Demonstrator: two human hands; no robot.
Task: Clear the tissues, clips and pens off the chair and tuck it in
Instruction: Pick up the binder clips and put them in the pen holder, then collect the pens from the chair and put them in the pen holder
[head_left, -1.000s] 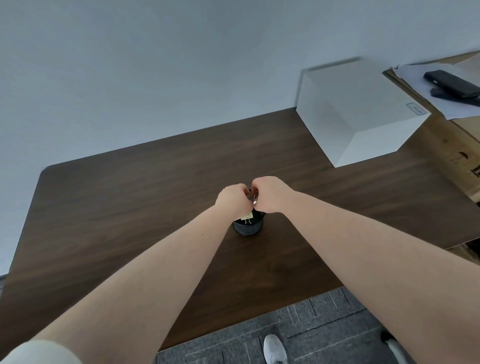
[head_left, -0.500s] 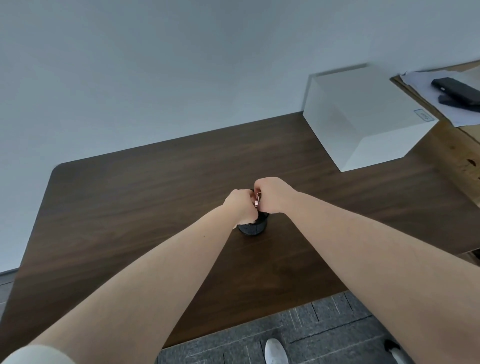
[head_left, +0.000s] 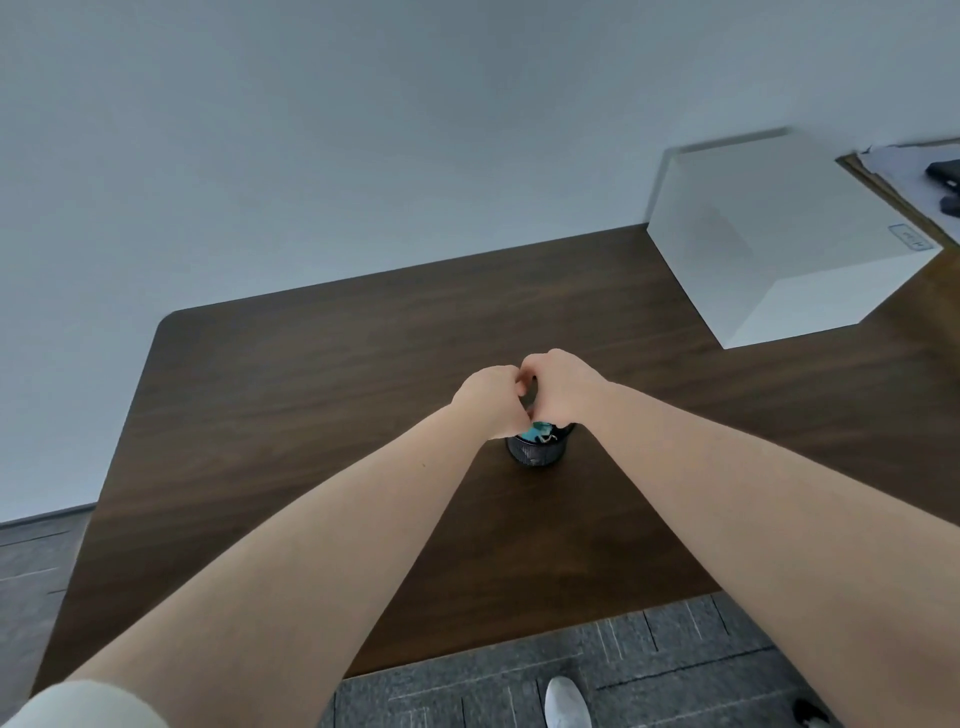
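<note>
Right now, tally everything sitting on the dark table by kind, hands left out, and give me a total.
Dark round pot: 1
White box: 1
Total on the table: 2
Small clips, one of them teal, show inside the pot; the hands hide most of them, so they cannot be counted.

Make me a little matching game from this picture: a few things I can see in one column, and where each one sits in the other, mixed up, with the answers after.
Things:
1. small black cup
2. white box
3. white shoe
4. papers with dark objects

Places:
A. on the grey carpet, below the near table edge
B. far right corner of the dark table
C. mid-table, right under both hands
D. on the lighter surface at the far right edge of the picture

Pairs: 1-C, 2-B, 3-A, 4-D
</note>
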